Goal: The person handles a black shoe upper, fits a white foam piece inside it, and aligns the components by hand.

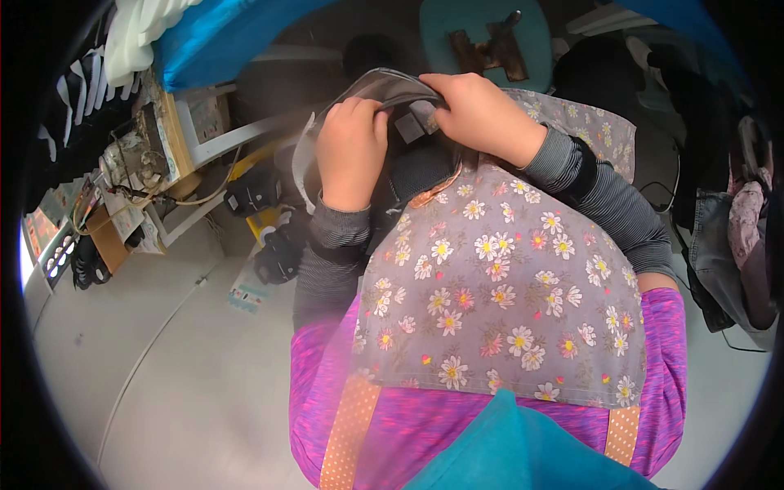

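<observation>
Holding a grey fabric piece [392,90] between both hands, we sit with a flowered apron [498,302] spread over our lap. Our left hand [351,147] has its grip closed on the near fold of the grey fabric, fingers curled over its edge. Our right hand [478,110] pinches the same fabric just beside it, thumb and fingers shut on the upper rim, next to a small pale label [406,127] sewn inside. The two hands are nearly touching. The fabric is lifted above our knees, at the far end of the apron, not resting on any bench. Both forearms wear striped grey sleeves [600,196]. Orange dotted straps [349,433] run down over the purple garment [425,425] near the lower edge. To our left, on the floor [163,367], stands a cluttered wooden shelf [155,155] with cables. A teal stool [486,41] stands beyond the hands.
</observation>
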### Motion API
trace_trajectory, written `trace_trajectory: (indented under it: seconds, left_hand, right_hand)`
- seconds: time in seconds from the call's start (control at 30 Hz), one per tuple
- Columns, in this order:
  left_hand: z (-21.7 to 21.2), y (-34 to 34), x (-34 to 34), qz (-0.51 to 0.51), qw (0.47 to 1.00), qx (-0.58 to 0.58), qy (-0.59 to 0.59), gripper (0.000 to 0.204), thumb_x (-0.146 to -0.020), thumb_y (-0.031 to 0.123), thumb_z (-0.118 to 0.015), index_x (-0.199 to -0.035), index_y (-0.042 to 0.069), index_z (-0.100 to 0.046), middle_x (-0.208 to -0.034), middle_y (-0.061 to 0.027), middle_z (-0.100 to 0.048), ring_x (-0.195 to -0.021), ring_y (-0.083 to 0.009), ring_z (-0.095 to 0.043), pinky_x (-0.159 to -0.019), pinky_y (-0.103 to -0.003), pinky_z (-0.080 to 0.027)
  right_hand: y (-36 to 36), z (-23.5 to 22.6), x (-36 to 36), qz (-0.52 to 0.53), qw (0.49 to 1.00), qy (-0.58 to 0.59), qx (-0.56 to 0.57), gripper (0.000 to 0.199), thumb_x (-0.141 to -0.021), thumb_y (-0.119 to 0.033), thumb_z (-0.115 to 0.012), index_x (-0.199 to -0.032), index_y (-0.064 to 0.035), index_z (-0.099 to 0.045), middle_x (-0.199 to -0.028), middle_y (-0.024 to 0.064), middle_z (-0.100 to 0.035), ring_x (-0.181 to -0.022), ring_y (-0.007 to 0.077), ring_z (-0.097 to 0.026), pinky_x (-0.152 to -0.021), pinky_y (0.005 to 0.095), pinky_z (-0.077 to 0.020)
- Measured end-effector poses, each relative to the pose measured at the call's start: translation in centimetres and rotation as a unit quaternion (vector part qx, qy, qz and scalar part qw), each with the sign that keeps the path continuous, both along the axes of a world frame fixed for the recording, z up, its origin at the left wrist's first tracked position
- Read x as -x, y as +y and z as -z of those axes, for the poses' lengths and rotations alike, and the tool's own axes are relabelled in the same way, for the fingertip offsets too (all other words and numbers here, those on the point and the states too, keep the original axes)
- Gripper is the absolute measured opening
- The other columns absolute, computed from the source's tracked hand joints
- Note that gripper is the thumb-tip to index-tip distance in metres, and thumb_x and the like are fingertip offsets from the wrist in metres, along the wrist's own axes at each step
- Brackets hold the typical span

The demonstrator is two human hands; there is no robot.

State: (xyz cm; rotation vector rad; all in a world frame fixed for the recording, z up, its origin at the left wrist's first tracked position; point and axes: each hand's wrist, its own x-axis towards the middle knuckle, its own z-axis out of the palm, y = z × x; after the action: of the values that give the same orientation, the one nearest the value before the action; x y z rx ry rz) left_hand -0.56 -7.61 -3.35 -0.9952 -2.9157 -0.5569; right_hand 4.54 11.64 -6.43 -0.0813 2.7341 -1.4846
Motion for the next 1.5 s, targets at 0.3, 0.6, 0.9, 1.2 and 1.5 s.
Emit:
trace_trajectory:
  seconds: [0.3, 0.6, 0.9, 1.2, 1.5]
  left_hand:
    - [0.3, 2.3, -1.9, 0.166, 0.986, 0.016, 0.001, 0.013, -0.074, 0.009, -0.069, -0.075, 0.007, -0.056, -0.073, -0.0074, -0.053, -0.073, -0.0264, -0.056, -0.066, -0.038, -0.044]
    - [1.5, 4.1, -3.3, 0.102, 0.988, -0.075, -0.084, 0.013, -0.082, 0.013, -0.068, -0.08, 0.004, -0.058, -0.077, -0.0106, -0.054, -0.077, -0.0304, -0.056, -0.066, -0.04, -0.047]
    - [1.8, 2.5, -2.1, -0.067, 0.997, -0.024, -0.015, 0.024, -0.081, 0.021, -0.074, -0.096, 0.005, -0.066, -0.091, -0.0129, -0.066, -0.08, -0.0323, -0.065, -0.069, -0.037, -0.052]
    - [1.8, 2.4, -1.6, -0.055, 0.994, -0.08, 0.045, 0.019, -0.08, 0.014, -0.074, -0.096, 0.005, -0.068, -0.087, -0.0095, -0.069, -0.076, -0.0282, -0.066, -0.067, -0.033, -0.051]
    - [1.9, 2.8, -0.6, 0.031, 0.998, -0.055, 0.031, 0.012, -0.081, 0.01, -0.072, -0.089, 0.005, -0.064, -0.083, -0.0096, -0.067, -0.074, -0.0286, -0.066, -0.065, -0.034, -0.051]
  right_hand:
    - [2.1, 1.3, 0.8, 0.006, 0.998, -0.062, 0.023, 0.032, -0.079, -0.001, -0.053, -0.108, 0.0021, -0.066, -0.095, 0.0251, -0.067, -0.089, 0.0406, -0.065, -0.081, 0.0423, -0.0532]
    - [1.9, 3.6, 1.4, -0.003, 0.996, -0.088, 0.003, 0.034, -0.082, -0.005, -0.054, -0.114, 0.0004, -0.065, -0.093, 0.0245, -0.067, -0.086, 0.0388, -0.066, -0.078, 0.0417, -0.054]
    - [2.7, 2.7, 0.6, -0.032, 0.995, -0.082, 0.047, 0.034, -0.09, -0.021, -0.063, -0.119, -0.0041, -0.065, -0.102, 0.0196, -0.069, -0.09, 0.0362, -0.067, -0.082, 0.0381, -0.0534]
    - [4.2, 0.8, 1.0, -0.139, 0.985, -0.097, -0.023, 0.039, -0.099, -0.028, -0.055, -0.129, -0.0037, -0.055, -0.076, 0.0196, -0.065, -0.06, 0.0272, -0.065, -0.058, 0.0355, -0.0496]
    - [4.8, 1.1, 1.1, -0.126, 0.966, -0.208, 0.091, 0.046, -0.103, -0.036, -0.046, -0.136, -0.0048, -0.049, -0.078, 0.0185, -0.066, -0.057, 0.0249, -0.065, -0.058, 0.0346, -0.0511]
